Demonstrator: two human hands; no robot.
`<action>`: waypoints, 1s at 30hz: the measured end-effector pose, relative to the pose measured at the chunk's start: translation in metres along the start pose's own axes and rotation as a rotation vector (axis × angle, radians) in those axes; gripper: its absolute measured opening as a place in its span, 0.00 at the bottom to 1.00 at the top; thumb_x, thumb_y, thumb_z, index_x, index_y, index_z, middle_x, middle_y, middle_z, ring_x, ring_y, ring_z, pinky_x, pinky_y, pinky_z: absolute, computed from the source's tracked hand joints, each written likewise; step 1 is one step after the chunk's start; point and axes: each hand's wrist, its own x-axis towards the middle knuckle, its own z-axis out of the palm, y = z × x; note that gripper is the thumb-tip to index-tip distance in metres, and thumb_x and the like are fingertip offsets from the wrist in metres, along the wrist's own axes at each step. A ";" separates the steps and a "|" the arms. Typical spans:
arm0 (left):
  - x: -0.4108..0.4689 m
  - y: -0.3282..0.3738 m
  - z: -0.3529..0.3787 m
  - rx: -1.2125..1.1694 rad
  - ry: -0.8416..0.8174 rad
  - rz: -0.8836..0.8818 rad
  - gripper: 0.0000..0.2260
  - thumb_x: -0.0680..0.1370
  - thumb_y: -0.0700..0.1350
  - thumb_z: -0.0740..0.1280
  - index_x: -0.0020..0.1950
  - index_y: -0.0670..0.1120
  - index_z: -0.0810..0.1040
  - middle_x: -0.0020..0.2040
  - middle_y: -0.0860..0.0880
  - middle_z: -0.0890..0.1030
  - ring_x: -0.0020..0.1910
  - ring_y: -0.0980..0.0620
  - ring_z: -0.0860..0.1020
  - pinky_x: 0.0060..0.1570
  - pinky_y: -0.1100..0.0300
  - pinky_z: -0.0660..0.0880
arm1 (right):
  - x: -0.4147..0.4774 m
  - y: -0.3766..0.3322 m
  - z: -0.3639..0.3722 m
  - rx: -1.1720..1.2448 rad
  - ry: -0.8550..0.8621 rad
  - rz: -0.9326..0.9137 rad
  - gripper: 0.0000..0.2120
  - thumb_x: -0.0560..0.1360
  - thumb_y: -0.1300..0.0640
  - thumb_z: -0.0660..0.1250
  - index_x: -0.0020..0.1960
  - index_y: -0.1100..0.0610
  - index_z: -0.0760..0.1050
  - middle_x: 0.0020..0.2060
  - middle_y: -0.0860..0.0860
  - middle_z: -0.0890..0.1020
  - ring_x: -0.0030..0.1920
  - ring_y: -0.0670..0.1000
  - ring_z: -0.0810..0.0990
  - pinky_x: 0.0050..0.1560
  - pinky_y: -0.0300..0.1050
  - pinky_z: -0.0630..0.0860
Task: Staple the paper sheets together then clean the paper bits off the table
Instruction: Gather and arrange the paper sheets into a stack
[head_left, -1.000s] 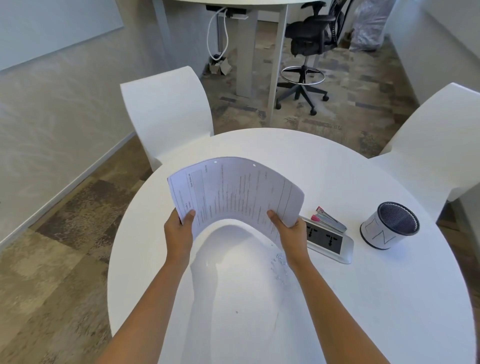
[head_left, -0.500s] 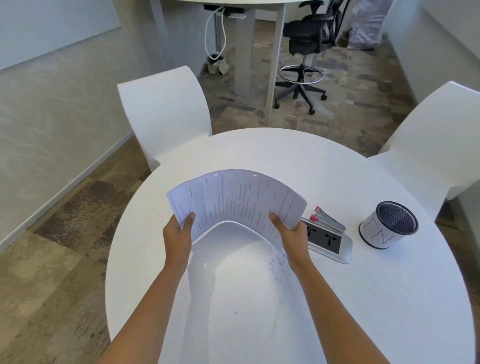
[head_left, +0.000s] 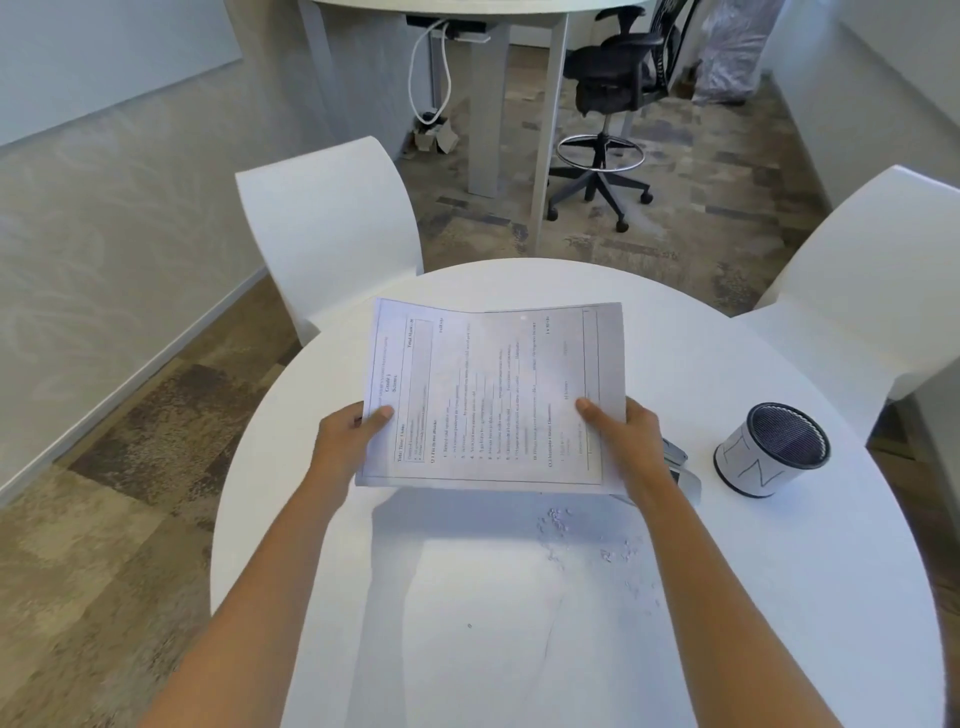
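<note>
Table (head_left: 779, 597), round and white, filled most of the view, with two white chairs (head_left: 332, 234) pushed up at its far side, one left and one right (head_left: 857, 291). Farther back stood a black office chair (head_left: 613, 88) beside another table's legs.

Paper sheets (head_left: 493, 395) were next in size: a printed stack that I held up over the table's middle, off the surface, casting a shadow below. Its long axis ran left to right between my hands, nearly flat. The print was turned sideways, lines running away from me, with the heading block at the left end. I could not tell how many sheets there were.

My left hand (head_left: 345, 441) pinched the left end near its lower corner, thumb on top and fingers hidden under the stack. My right hand (head_left: 626, 434) gripped the right end the same way, thumb on the printed face.

Cup (head_left: 769, 449) with a dark mesh inside and a paper wrap stood well right of my right hand. Stapler (head_left: 675, 457) showed only as a sliver just behind my right wrist, lying on a grey panel (head_left: 688, 486) in the tabletop.

Paper bits (head_left: 558, 519) lay scattered on the table below the stack's right end, more (head_left: 623, 553) trailing toward my right forearm.
</note>
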 end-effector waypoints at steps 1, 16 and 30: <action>0.001 0.004 -0.002 0.008 -0.040 0.002 0.06 0.76 0.42 0.67 0.50 0.40 0.79 0.44 0.47 0.81 0.40 0.50 0.78 0.37 0.61 0.73 | 0.002 -0.003 -0.004 -0.027 0.001 0.008 0.08 0.72 0.56 0.71 0.49 0.56 0.77 0.38 0.49 0.83 0.32 0.42 0.82 0.29 0.34 0.77; -0.005 0.014 -0.008 -0.125 -0.267 -0.099 0.13 0.75 0.37 0.67 0.59 0.43 0.77 0.52 0.47 0.84 0.51 0.46 0.80 0.46 0.59 0.78 | 0.000 -0.020 -0.020 -0.082 0.020 0.002 0.05 0.71 0.54 0.72 0.43 0.52 0.77 0.42 0.52 0.84 0.39 0.50 0.82 0.40 0.44 0.79; -0.007 0.094 0.008 0.235 -0.443 0.363 0.24 0.73 0.38 0.71 0.66 0.51 0.71 0.56 0.56 0.81 0.57 0.62 0.77 0.55 0.67 0.72 | -0.005 -0.117 0.008 -0.779 -0.484 -0.392 0.04 0.71 0.52 0.72 0.45 0.47 0.79 0.42 0.43 0.81 0.42 0.42 0.78 0.47 0.40 0.73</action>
